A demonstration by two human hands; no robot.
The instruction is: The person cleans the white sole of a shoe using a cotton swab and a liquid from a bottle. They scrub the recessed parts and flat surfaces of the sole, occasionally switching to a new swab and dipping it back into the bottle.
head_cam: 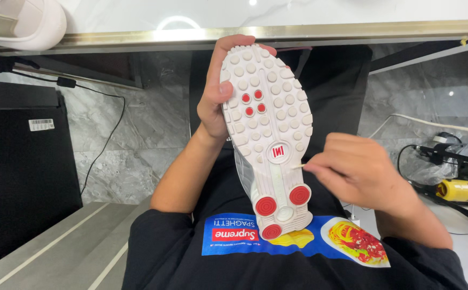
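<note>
White sneaker (266, 129) held sole-up, centre frame, over a person's lap.
Left hand (216, 96) grips its toe at eleven o'clock, steadying it; right hand (360, 172), at three o'clock, pinches a thin stick (297, 167) against the sole's edge.

I'm wearing a black short-sleeved cotton T-shirt (180, 252), its sleeves ending above my elbows so both forearms are bare down to my left hand (215, 102) and my right hand (360, 169). Across the chest runs a wide printed graphic panel (298, 239) with a bright blue background, a small red rectangular label with white lettering, a yellow heap of noodles and a white plate piled with red-sauced pasta. I have no watch, rings, bracelets or gloves on either wrist or hand.
</note>
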